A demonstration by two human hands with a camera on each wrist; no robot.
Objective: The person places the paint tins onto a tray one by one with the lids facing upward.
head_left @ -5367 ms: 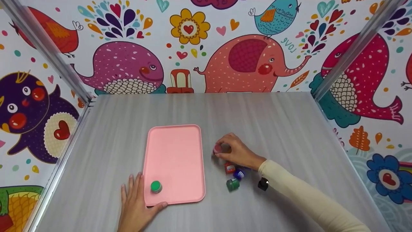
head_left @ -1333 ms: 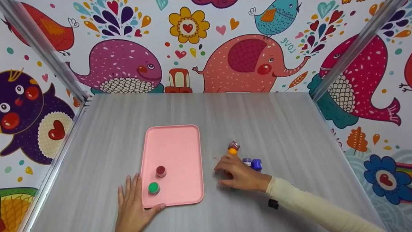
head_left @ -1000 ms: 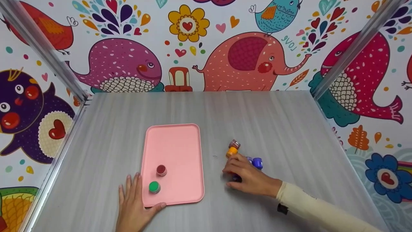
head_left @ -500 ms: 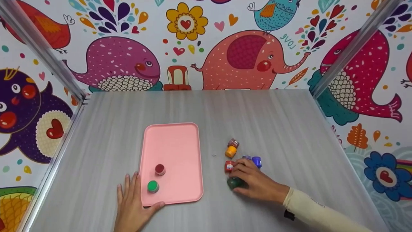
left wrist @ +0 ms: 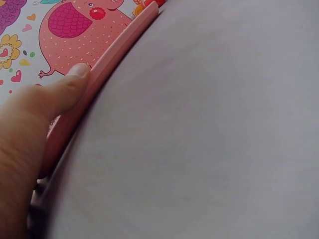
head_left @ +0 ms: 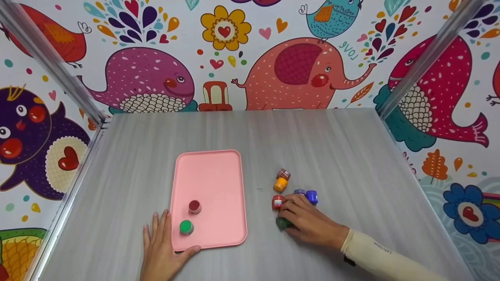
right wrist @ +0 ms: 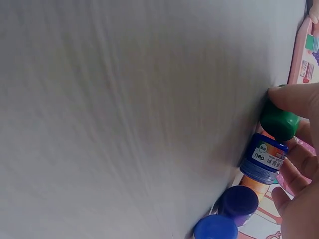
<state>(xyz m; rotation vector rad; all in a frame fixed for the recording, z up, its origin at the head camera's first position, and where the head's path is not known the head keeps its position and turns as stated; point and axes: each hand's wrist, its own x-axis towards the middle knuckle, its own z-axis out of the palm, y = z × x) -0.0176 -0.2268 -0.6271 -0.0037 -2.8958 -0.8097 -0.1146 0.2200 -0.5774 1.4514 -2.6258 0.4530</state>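
Grey table (head_left: 332, 148). Right hand (head_left: 314, 224): partly closed, thumb and fingers curved around a green jar (head_left: 282, 223), thumb tip against it in the wrist view. Far side of the grip is hidden; cannot tell whether the jar is lifted. The jar is to the right of the pink tray (head_left: 213, 175), off it and near its lower right corner.

Red jar (head_left: 277, 202) just beyond the green one, by the right fingertips, label showing. Blue jar with a printed label (right wrist: 263, 158) just beside the green jar in the right wrist view (from the head it is covered by the hand). Past the knuckles, a purple-lidded jar (head_left: 299, 192) and a bright blue jar (head_left: 311, 196), side by side. Farther from the person, an orange jar (head_left: 280, 184) and a brown jar (head_left: 283, 174), close together, the brown one tipped on its side.

Left hand (head_left: 162, 244): fingers extended along the tray's left edge, thumb spread out over the near rim, contact plain in the left wrist view. Tray flat on the table. Two jars upright on it, in the near left part: green-lidded jar (head_left: 186, 227) nearer the corner, maroon-lidded jar (head_left: 195, 207) a little farther up, apart.

Cream sleeve (head_left: 384, 255) on the right arm. Back wall (head_left: 256, 23) printed with animals and flowers.
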